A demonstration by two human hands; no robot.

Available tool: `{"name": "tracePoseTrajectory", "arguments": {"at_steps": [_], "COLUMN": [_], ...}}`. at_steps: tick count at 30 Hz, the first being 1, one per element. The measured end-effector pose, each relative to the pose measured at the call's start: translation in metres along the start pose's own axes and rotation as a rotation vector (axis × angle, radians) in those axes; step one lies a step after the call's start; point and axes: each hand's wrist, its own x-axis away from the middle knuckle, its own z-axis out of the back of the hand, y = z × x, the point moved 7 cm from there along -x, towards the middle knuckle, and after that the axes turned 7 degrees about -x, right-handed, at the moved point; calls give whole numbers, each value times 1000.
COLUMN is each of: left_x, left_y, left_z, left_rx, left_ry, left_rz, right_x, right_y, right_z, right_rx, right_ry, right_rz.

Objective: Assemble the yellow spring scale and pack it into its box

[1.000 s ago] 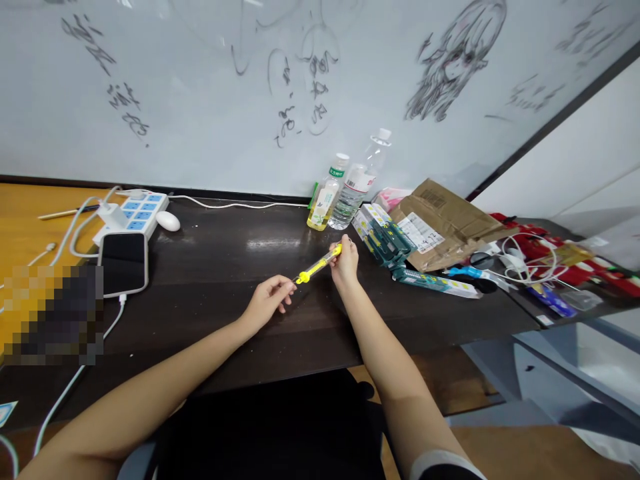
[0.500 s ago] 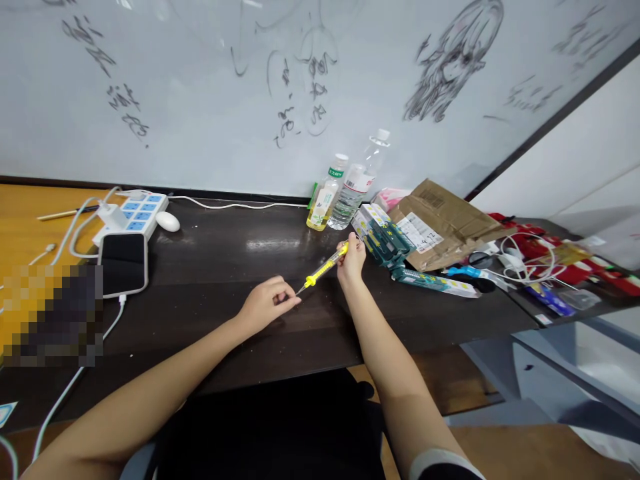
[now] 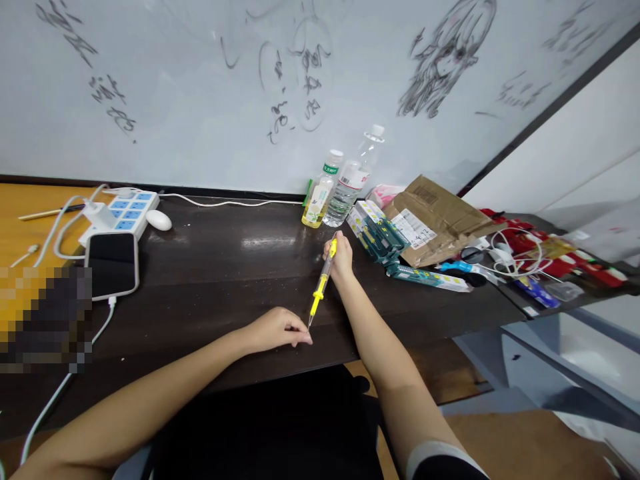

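Note:
My right hand (image 3: 341, 257) is closed around the upper end of a yellow and clear voltage tester screwdriver (image 3: 321, 287). The tool slants over the dark desk, its thin metal shaft pointing down towards me. At that tip, my left hand (image 3: 283, 330) has thumb and forefinger pinched together, seemingly on the end of the shaft. Its other fingers are curled in, and the very point of the tip is hidden by them. Right of my right hand lie green and white boxes (image 3: 375, 230).
Behind my hands stand a tea bottle (image 3: 318, 200) and a water bottle (image 3: 340, 200). A torn cardboard package (image 3: 440, 213) and tangled cables lie to the right. At left are a power strip (image 3: 131, 212), a white mouse (image 3: 159, 220) and a phone (image 3: 113, 265). The whiteboard (image 3: 200, 100) rises behind.
The screwdriver has swung steeper, its tip coming nearer the desk's front edge. My left hand has moved with the tip, towards me and slightly right. The view has shifted a little.

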Motion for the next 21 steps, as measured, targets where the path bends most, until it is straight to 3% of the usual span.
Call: {"name": "tracePoseTrajectory", "arguments": {"at_steps": [4, 6, 10, 13, 16, 21], "left_x": [-1, 0, 3, 2, 2, 4], "left_y": [-1, 4, 13, 11, 9, 14], "left_z": [12, 5, -3, 9, 15, -5], "left_rx": [-1, -16, -67, -106, -109, -61], "left_ry": [84, 20, -69, 16, 49, -116], "left_rz": [-24, -75, -127, -103, -92, -141], "right_x": [7, 6, -4, -4, 2, 1], "right_y": [6, 6, -8, -8, 2, -1], "right_z": [-15, -16, 1, 3, -10, -6], "right_rx": [-2, 4, -2, -4, 1, 31], "right_ry": [-111, -117, 3, 17, -68, -41], "right_rz": [-28, -39, 19, 26, -12, 11]}}
